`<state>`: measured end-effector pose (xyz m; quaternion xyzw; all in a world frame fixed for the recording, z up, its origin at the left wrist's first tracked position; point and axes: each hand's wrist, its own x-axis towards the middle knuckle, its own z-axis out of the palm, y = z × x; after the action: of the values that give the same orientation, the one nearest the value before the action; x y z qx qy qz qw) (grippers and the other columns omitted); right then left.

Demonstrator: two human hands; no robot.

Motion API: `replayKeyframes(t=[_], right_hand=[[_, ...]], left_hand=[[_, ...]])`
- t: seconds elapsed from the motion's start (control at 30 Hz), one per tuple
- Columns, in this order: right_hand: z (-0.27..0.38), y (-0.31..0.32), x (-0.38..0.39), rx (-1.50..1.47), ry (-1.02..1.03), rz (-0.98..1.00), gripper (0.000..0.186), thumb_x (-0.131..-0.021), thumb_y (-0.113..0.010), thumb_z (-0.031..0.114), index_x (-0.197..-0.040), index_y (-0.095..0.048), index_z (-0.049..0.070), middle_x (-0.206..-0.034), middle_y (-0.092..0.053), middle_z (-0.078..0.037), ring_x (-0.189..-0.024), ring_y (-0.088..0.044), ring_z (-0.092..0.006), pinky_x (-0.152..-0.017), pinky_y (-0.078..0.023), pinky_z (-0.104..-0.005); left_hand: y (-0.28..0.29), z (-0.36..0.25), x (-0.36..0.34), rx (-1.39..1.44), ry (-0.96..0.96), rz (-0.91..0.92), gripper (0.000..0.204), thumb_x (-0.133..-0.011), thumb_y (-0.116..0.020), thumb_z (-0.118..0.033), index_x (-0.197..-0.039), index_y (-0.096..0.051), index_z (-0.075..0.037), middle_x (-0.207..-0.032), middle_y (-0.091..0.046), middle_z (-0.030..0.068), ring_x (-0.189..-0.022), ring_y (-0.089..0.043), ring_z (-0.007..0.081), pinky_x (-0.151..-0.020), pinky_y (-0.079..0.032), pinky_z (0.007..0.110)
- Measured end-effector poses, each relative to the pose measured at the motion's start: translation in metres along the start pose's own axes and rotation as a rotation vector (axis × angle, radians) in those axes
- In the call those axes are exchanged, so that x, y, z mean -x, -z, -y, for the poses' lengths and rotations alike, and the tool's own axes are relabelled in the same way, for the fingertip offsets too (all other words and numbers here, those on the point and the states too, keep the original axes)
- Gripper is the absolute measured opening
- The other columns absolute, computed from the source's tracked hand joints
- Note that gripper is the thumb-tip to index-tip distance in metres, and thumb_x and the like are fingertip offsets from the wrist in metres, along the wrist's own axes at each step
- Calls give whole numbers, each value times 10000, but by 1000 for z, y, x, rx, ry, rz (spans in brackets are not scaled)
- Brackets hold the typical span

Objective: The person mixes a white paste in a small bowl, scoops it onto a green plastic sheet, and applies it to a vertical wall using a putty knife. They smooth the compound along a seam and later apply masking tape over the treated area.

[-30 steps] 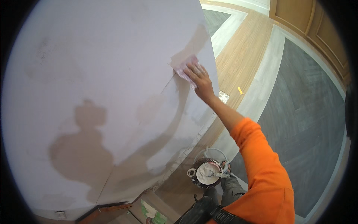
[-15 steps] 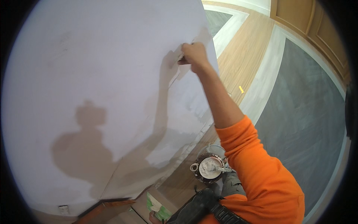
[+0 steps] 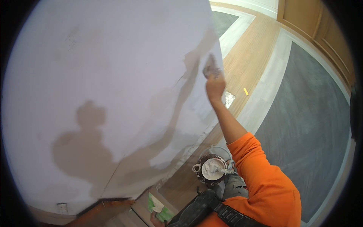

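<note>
My right hand [image 3: 216, 89] has its fingers wrapped round a blurred dark tool [image 3: 211, 69], right of the crack [image 3: 180, 79]. I'd favour a shallow angle and even pressure across the crack. Below the crack, my left hand [image 3: 155, 219] meets a green-and-white piece [image 3: 159, 207]; its grip I can't tell.

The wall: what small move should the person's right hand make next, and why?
Probably a short move left, bringing the right hand and its blurred tool to the short dark line. That line shows on the pale wall, while the hand is to the right of it, near the wall's right edge.
</note>
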<state>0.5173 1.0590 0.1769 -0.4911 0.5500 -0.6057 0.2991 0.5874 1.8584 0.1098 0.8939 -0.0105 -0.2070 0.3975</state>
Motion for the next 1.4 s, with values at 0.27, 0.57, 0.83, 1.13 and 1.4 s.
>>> replayKeyframes(t=[0.27,0.57,0.83,1.13,1.4], right_hand=[[46,10,0,-400,-583,362,220,-863,-577,87,-958,-678,-85,-851,-699,-156,-735,-695,-275,-649,-577,-422],[129,-11,-3,-556,-517,513,175,-854,-610,52,-947,-672,-83,-872,-688,-179,-708,-719,-270,-585,-625,-376],[104,24,56,-23,-51,646,285,-897,-592,197,-934,-719,-55,-815,-731,-178,-825,-722,-231,-696,-542,-362],[197,155,317,218,460,1149,281,-938,-671,62,-1206,-737,116,-1049,-762,-113,-944,-725,-289,-834,-576,-374],[160,159,363,511,933,1199,353,-866,-671,96,-1199,-756,176,-1089,-767,-50,-1018,-709,-268,-867,-563,-398]], left_hand=[[4,-49,-3,758,153,82,450,-984,-542,-293,-1301,-592,24,-1205,-676,151,-1116,-667,320,-969,-539,452],[-5,-145,-39,521,105,184,480,-962,-558,-213,-1365,-542,47,-1252,-651,175,-1151,-661,326,-1007,-548,453],[-36,-161,-135,950,141,647,461,-1015,-519,-182,-1409,-532,57,-1315,-648,180,-1168,-665,356,-1012,-558,514],[-80,-212,-167,1006,257,814,469,-1054,-546,-311,-1408,-542,-3,-1327,-652,134,-1185,-661,277,-1014,-546,435],[-111,-238,-130,1057,214,881,442,-1072,-511,-280,-1388,-526,28,-1300,-648,179,-1173,-667,319,-1018,-550,487]])
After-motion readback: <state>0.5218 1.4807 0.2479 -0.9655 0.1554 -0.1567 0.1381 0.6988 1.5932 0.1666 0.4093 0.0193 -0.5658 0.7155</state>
